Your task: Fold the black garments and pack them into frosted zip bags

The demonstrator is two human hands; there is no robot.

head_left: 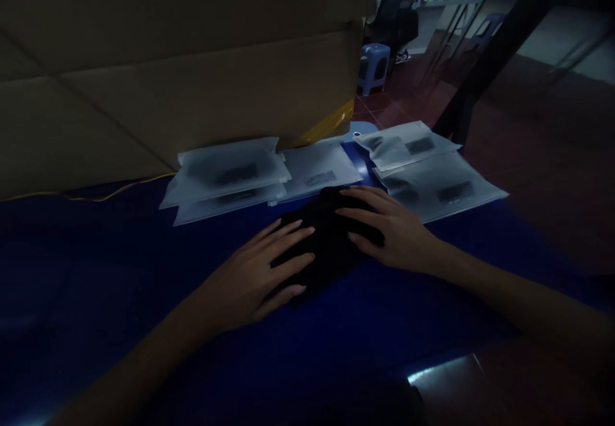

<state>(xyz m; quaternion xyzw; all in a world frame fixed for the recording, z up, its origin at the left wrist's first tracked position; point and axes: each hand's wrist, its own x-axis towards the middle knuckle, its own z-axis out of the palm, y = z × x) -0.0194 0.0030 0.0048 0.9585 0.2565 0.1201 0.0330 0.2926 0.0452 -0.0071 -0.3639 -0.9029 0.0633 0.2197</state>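
A black piece of folded cloth (331, 253) lies on the blue table (384, 311); the dim light hides its details. My left hand (269, 266) rests on its left side, fingers spread and stretched out. On the far right side of the cloth lies my right hand (384, 227), its fingers also apart and slightly bent. Beyond the hands are frosted plastic bags: a stack (230, 170) at the left, a flat bag (319, 170) in the middle, and an overlapping pair (442, 179) to the right. Dark shapes and printed labels show on them.
A large cardboard box (192, 93) stands along the table's back left, with a yellow cord (100, 198) by its base. Behind are a blue plastic stool (375, 67) and a seated person (396, 9). A dark slanted post (509, 41) rises at the right.
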